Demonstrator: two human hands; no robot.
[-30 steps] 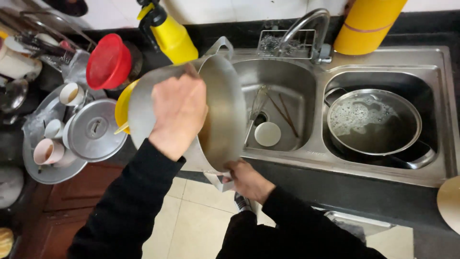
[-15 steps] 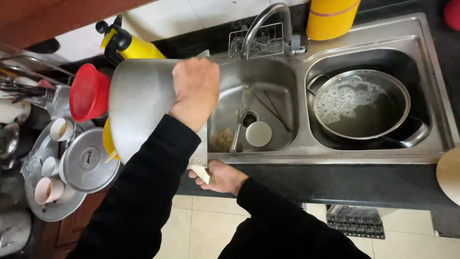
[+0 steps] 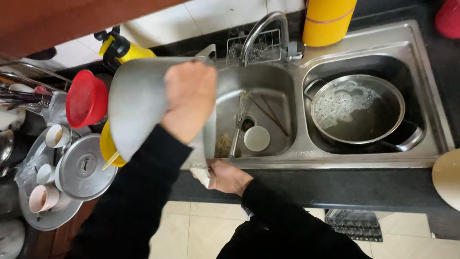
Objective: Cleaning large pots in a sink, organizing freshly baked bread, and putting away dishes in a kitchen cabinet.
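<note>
A large steel pot (image 3: 139, 103) is tipped on its side over the left edge of the sink's left basin (image 3: 268, 91); the left hand (image 3: 189, 98) grips its rim with fingers curled tight, and the right hand (image 3: 225, 176) closes its fingers on the lower handle at the bench (image 3: 364, 189) front edge. Two basins: the left holds one whisk (image 3: 238, 125), two chopsticks (image 3: 270, 114) and one white cup (image 3: 257, 138), with little room, and one pan (image 3: 357, 109) of foamy water fills the right. Left of the pot, one lid (image 3: 84, 166) and three cups (image 3: 57, 136) crowd a round tray (image 3: 45, 218).

pot (image 3: 143, 105) hides sink's (image 3: 268, 81) left side

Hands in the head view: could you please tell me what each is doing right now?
Left hand: pressed against the tilted metal pot, holding it.
Right hand: closed on the pot's lower handle.
</note>
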